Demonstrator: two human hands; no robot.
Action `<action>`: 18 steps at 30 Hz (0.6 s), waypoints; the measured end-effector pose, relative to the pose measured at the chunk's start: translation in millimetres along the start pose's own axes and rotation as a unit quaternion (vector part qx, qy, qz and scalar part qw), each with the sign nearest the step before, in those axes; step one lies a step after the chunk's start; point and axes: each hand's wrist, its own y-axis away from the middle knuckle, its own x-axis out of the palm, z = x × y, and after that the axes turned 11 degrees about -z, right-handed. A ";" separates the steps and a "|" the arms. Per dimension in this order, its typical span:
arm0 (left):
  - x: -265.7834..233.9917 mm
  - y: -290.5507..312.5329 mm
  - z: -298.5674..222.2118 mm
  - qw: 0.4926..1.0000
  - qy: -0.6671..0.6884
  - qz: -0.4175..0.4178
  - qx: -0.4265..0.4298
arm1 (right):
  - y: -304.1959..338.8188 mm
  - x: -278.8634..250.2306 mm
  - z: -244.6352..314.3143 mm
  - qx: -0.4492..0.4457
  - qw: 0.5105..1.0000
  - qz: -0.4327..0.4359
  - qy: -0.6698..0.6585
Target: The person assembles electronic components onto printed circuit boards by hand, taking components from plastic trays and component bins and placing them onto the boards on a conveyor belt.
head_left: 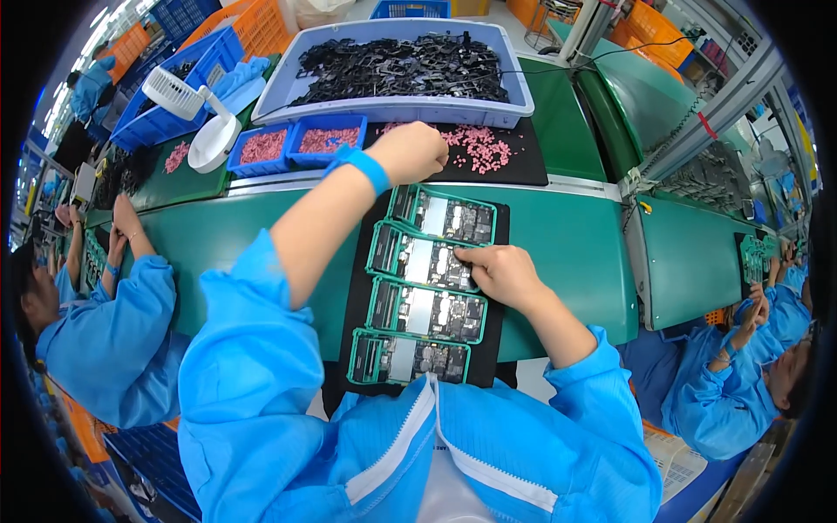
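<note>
Head view: the left hand (408, 152) closes its grip, seemingly pinching pink pieces (478, 146) from the far mat, while the right hand (504, 273) presses the second of four green-framed boards (425, 261) on the desk (558, 244).

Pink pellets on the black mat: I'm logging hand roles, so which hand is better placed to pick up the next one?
Left. The left hand is already reaching over the pink pellets on the black mat, right beside the pile. The right hand rests on the second board, farther from them.
</note>
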 end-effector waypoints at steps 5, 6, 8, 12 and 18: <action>78.4 -46.9 17.4 0.988 -0.064 -0.032 -0.138 | -16.9 -2.2 -23.7 0.001 0.990 -0.042 -0.137; 81.7 -53.6 13.9 0.988 -0.063 -0.029 -0.135 | -22.8 -4.3 -31.1 0.047 0.983 -0.061 -0.167; 80.5 -66.3 4.4 0.979 -0.063 -0.040 -0.191 | -41.8 -9.1 -53.8 0.102 0.967 -0.116 -0.202; 81.6 -81.4 1.8 0.971 -0.048 -0.038 -0.233 | -82.2 -8.4 -98.0 0.113 0.962 -0.192 -0.155; 110.1 -75.6 22.0 0.971 -0.025 -0.079 -0.224 | -116.4 13.1 -110.6 0.074 0.973 -0.204 -0.084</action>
